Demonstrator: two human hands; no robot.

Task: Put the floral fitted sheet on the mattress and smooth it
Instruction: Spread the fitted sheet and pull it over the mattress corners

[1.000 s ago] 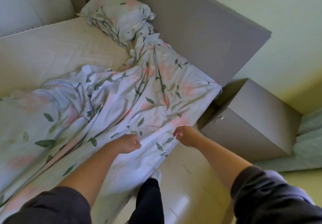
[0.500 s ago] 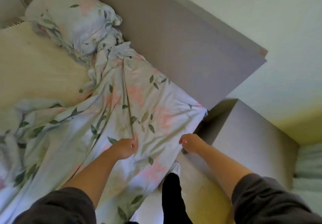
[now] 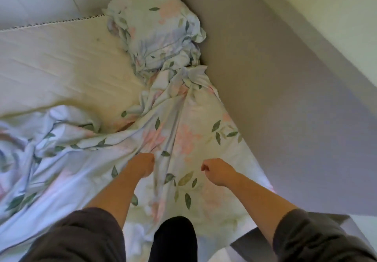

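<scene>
The task looks barely begun: the floral fitted sheet [image 3: 183, 135] lies bunched, most of the mattress [image 3: 61, 68] bare, left hand [image 3: 142, 166] fingers clamped on a fold, right hand [image 3: 216, 172] curled, hold unclear

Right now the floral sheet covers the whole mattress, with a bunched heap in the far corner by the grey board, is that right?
No. In the head view the floral sheet covers only part of the mattress; a wide far-left stretch lies bare. The bunched heap does sit in the far corner by the grey board.
</scene>
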